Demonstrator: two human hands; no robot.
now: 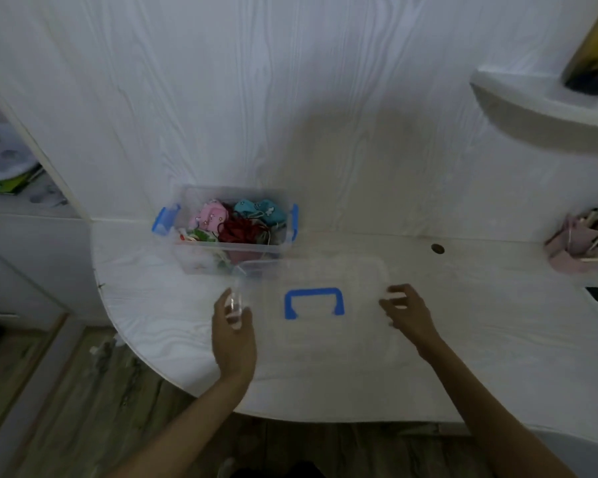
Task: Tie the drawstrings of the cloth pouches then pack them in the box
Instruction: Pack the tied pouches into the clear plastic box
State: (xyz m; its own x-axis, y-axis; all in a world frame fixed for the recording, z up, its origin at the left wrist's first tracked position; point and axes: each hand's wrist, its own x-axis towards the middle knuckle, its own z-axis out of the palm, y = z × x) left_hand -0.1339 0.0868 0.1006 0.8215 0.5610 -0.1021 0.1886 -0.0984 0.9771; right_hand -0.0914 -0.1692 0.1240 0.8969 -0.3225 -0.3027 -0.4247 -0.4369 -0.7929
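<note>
Between both hands [234,326], the lid [314,301]

A clear, glossy plastic box [227,232] with blue plastic latches [166,219] is sitting on a table [463,339] whose white surface is showing a printed wood grain with a matt finish. Soft cloth pouches [235,220] in pink, teal and dark red are lying crumpled inside, their fabric looking matt and printed with small patterns. Nearer the camera, a transparent plastic lid [325,305] with a blue plastic handle [314,301] is catching faint reflections. The wall panel [256,98] behind is carrying the same pale wood-grain texture. Below the table edge, the floor [101,391] is showing grey-brown wood-look planks.
</note>
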